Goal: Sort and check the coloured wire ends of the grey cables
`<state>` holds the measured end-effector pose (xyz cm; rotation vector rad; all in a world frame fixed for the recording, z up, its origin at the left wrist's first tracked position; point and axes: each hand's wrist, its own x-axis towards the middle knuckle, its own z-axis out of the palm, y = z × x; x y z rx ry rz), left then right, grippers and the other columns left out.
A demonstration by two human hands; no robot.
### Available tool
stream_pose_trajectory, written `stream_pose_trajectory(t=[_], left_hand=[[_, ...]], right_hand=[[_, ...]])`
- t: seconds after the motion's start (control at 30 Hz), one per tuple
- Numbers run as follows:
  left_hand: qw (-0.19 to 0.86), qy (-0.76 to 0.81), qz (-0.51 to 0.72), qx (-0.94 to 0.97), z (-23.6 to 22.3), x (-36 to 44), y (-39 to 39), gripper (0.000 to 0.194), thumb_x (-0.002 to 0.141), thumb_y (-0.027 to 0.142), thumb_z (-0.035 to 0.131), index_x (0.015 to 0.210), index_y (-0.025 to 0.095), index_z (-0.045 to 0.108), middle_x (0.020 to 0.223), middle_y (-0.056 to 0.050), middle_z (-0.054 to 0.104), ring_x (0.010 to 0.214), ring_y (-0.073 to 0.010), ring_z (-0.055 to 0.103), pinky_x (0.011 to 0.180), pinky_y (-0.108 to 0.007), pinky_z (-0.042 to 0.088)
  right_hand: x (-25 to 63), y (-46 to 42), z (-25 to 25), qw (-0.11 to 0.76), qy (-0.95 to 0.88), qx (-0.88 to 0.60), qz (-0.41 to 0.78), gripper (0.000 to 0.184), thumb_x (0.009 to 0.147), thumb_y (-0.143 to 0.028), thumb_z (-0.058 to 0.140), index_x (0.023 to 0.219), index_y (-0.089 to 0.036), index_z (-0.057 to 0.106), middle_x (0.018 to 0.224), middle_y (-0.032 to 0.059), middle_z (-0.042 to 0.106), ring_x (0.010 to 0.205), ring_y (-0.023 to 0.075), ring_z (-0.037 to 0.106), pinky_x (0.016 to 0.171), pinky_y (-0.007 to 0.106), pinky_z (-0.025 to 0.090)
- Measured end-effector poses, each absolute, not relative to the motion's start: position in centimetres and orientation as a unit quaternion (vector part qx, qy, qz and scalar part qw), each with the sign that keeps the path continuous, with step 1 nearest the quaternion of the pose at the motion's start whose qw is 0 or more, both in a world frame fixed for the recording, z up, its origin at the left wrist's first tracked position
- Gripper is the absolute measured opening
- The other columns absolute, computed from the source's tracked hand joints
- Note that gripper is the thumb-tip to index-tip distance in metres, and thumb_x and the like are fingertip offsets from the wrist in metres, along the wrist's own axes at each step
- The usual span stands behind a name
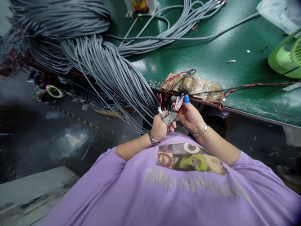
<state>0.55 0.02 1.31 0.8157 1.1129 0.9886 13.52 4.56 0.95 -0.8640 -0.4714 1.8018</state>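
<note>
Stripped cable (160,110) is gripped by the left hand (160,127), fingers curled; a pale piece (179,103) is pinched by the right hand (192,117).

Head-worn cam, one wide view, facing forward and steeply down: lilac shirt (188,201) closest, left hand (159,128) and right hand (191,117) near mid-frame, green workbench (209,62) beyond.

Looped grey cables (147,46) lie on the green bench (235,73).

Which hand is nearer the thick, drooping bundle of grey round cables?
Left. The left hand is close by the bundle, just right of its lower end; the right hand is farther right, across a wider gap.
</note>
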Motion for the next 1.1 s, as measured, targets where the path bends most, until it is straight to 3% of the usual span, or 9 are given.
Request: stream_pose_trajectory(t=[0.27, 0.67, 0.8, 0.97, 1.1], left_hand=[[0.663, 0.501, 0.404, 0.382, 1.4, 0.7, 0.2, 0.050, 0.072, 0.064, 0.075, 0.071, 0.018, 0.056, 0.053, 0.003, 0.062, 0.036, -0.0065, 0.051, 0.036, -0.018, 0.031], [0.644, 0.486, 0.450, 0.383, 1.2, -0.3, -0.9, 0.050, 0.072, 0.065, 0.075, 0.072, 0.018, 0.059, 0.054, 0.002, 0.064, 0.036, -0.0072, 0.050, 0.036, -0.020, 0.037], [0.623, 0.496, 0.475, 0.375, 1.4, -0.3, -0.7, 0.049, 0.070, 0.063, 0.078, 0.073, 0.018, 0.060, 0.054, 0.003, 0.063, 0.036, -0.0066, 0.050, 0.036, -0.019, 0.037], [0.585, 0.508, 0.496, 0.392, 2.0, 0.1, -0.2, 0.048, 0.070, 0.062, 0.078, 0.072, 0.018, 0.061, 0.054, 0.003, 0.063, 0.038, -0.0059, 0.051, 0.037, -0.017, 0.036], [0.569, 0.496, 0.503, 0.421, 2.2, 0.4, 0.0, 0.046, 0.071, 0.061, 0.078, 0.073, 0.018, 0.062, 0.055, 0.003, 0.064, 0.038, -0.0065, 0.052, 0.038, -0.018, 0.039]], right_hand=[[13.4, 4.8, 1.3, 0.508, -0.173, -0.385, 0.751, 0.047, 0.082, -0.068, 0.069, 0.093, -0.023, 0.071, 0.071, 0.0016, 0.071, 0.062, 0.0171, 0.062, 0.056, 0.030, 0.047], [14.5, 4.5, 0.1, 0.505, -0.192, -0.348, 0.766, 0.057, 0.082, -0.080, 0.057, 0.089, -0.026, 0.070, 0.077, 0.0000, 0.071, 0.067, 0.0137, 0.061, 0.057, 0.025, 0.045], [14.7, 4.7, 0.6, 0.492, -0.199, -0.363, 0.766, 0.052, 0.083, -0.075, 0.061, 0.085, -0.023, 0.069, 0.074, 0.0005, 0.069, 0.061, 0.0131, 0.056, 0.054, 0.025, 0.042], [14.6, 4.8, 0.9, 0.515, -0.231, -0.360, 0.742, 0.036, 0.079, -0.056, 0.079, 0.086, -0.021, 0.070, 0.069, -0.0021, 0.065, 0.059, 0.0103, 0.054, 0.054, 0.023, 0.042], [14.2, 4.7, -0.1, 0.556, -0.283, -0.391, 0.676, 0.045, 0.079, -0.066, 0.074, 0.078, -0.021, 0.068, 0.066, -0.0025, 0.062, 0.057, 0.0097, 0.052, 0.054, 0.023, 0.042]])
